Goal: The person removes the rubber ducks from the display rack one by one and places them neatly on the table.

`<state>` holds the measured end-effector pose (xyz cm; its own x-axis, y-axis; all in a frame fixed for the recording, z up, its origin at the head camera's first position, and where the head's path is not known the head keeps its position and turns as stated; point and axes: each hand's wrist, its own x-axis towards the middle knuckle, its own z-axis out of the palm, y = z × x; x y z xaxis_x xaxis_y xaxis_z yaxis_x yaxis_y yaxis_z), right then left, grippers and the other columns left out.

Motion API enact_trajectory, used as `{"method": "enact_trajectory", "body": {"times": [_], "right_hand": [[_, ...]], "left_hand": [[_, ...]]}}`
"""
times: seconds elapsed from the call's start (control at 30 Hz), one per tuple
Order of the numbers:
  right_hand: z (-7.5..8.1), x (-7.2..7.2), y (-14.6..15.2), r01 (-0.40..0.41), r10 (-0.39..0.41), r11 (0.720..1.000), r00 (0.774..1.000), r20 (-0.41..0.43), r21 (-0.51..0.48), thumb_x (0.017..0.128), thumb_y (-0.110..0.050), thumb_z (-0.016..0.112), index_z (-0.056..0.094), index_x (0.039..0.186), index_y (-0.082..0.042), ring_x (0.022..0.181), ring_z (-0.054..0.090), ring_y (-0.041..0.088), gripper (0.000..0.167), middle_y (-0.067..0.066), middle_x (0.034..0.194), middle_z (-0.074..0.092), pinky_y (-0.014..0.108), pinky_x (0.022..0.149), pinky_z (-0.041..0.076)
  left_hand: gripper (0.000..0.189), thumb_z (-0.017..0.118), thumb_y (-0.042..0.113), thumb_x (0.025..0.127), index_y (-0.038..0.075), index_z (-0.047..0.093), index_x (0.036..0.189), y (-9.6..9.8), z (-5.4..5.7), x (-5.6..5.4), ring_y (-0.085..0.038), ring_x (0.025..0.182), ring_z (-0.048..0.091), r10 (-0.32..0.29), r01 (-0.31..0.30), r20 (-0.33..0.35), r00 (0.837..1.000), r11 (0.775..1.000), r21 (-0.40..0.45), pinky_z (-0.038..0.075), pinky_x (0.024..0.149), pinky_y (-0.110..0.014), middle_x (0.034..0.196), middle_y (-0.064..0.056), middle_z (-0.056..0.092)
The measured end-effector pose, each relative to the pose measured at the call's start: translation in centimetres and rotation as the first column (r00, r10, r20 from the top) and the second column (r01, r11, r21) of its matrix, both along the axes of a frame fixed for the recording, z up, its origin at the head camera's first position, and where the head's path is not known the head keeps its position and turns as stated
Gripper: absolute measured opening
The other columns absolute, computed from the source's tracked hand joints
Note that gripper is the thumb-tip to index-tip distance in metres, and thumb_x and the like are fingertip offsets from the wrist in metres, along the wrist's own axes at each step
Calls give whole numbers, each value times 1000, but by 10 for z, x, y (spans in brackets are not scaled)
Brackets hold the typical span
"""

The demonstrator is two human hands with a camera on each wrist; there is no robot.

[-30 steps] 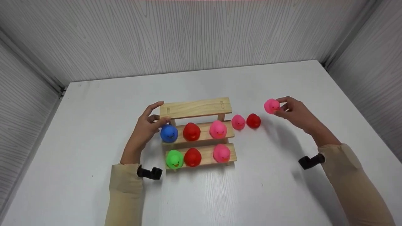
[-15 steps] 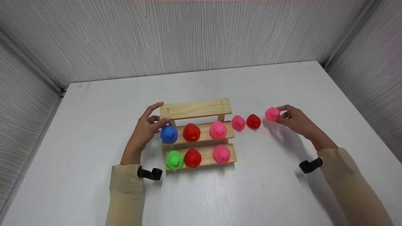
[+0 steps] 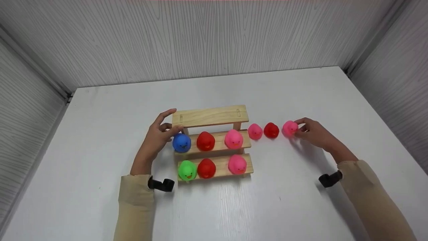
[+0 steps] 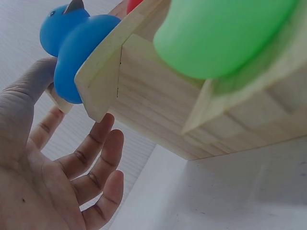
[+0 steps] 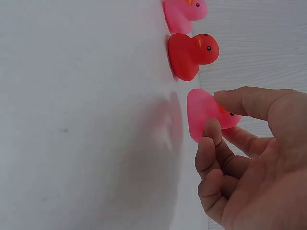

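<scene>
A pink rubber duck (image 3: pixel 289 129) is pinched between the thumb and fingers of my right hand (image 3: pixel 313 134). In the right wrist view this duck (image 5: pixel 204 115) hangs just off the table, its shadow beside it. My left hand (image 3: pixel 159 133) grips the left end of the top board of a three-step wooden rack (image 3: pixel 210 116), thumb in front and index finger behind. Close under that thumb, a blue duck (image 3: pixel 182 143) sits on the middle step with a red duck (image 3: pixel 205 141) and a pink one (image 3: pixel 234 139). The lowest step bears a green duck (image 3: pixel 187 170), a red one and a pink one.
Right of the rack, a pink duck (image 3: pixel 255 131) and a red duck (image 3: pixel 271 130) stand on the white table (image 3: pixel 234 211), in a row with the held duck. Grey wood-grain panels (image 3: pixel 207 40) enclose the table's back and sides.
My right hand has lowered the pink duck toward the table, beside the red duck. The left hand keeps its grip on the rack, and the other ducks stay where they were.
</scene>
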<state>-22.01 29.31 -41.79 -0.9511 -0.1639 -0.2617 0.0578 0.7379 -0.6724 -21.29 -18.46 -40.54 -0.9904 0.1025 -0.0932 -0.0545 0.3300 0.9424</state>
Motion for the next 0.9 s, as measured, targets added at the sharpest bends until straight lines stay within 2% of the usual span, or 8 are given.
{"method": "enact_trajectory", "body": {"times": [0.3,0.73,0.9], "right_hand": [[-4,-4,-3,7,-9,999,999,45,31,96,-20,54,41,137,0,99,49,26,47,20,114,53,28,76,44],[-4,-4,-6,6,-8,1000,998,55,25,96,-21,55,40,139,-1,97,46,25,50,18,114,51,29,75,42],[-4,-3,-5,10,-11,1000,999,50,29,97,-23,55,39,140,-1,98,46,26,51,19,114,51,29,76,43]], "left_hand": [[66,69,38,88,30,37,146,0,0,0,-16,92,62,-3,3,5,1000,1000,0,44,81,-34,104,-9,61],[65,69,32,89,28,39,146,0,1,0,-12,85,62,-9,9,-10,1000,1000,30,43,77,-33,94,-4,61],[66,69,33,89,29,38,146,0,1,1,-14,89,62,-6,6,-3,1000,1000,28,43,78,-33,97,-5,61]]}}
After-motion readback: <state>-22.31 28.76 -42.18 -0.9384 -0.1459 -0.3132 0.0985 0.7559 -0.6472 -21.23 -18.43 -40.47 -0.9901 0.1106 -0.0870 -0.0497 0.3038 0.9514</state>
